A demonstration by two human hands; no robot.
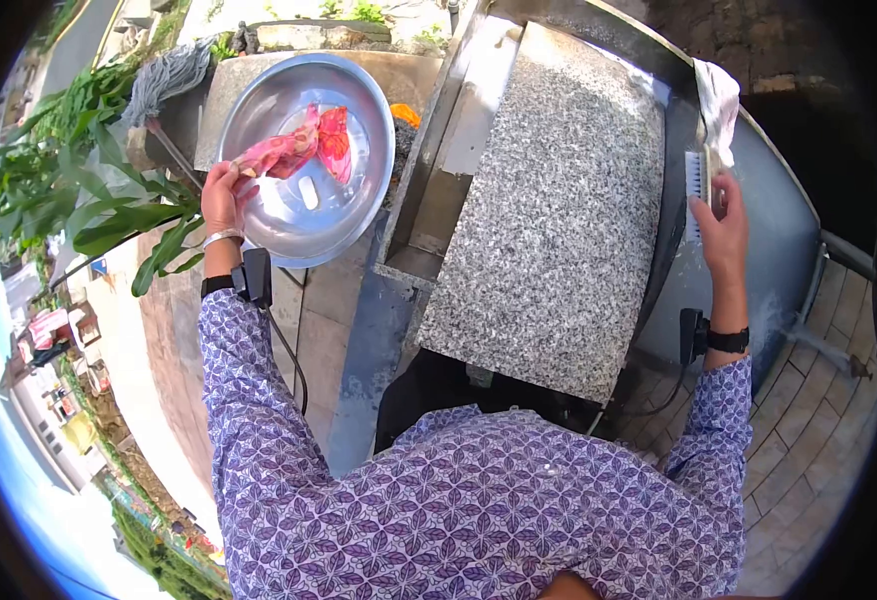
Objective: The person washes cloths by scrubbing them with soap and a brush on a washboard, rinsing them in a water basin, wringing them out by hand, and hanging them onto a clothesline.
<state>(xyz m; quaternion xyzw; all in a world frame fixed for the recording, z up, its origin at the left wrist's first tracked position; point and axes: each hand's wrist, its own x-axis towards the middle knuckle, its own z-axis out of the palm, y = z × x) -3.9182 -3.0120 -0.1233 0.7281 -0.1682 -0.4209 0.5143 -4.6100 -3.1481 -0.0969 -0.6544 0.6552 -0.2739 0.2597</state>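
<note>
My left hand is closed on one end of a wet pink and red patterned cloth, over a large shiny metal basin. The rest of the cloth hangs into the basin, with a brighter red part on the right. A small white oblong piece lies on the basin's bottom; I cannot tell what it is. My right hand grips a scrub brush with pale bristles facing left, at the right edge of a speckled stone slab.
A metal trough runs along the slab's left side. Just above my right hand, a white cloth hangs over the sink rim. A grey mop head and a leafy plant stand left of the basin. A pipe sticks out at right.
</note>
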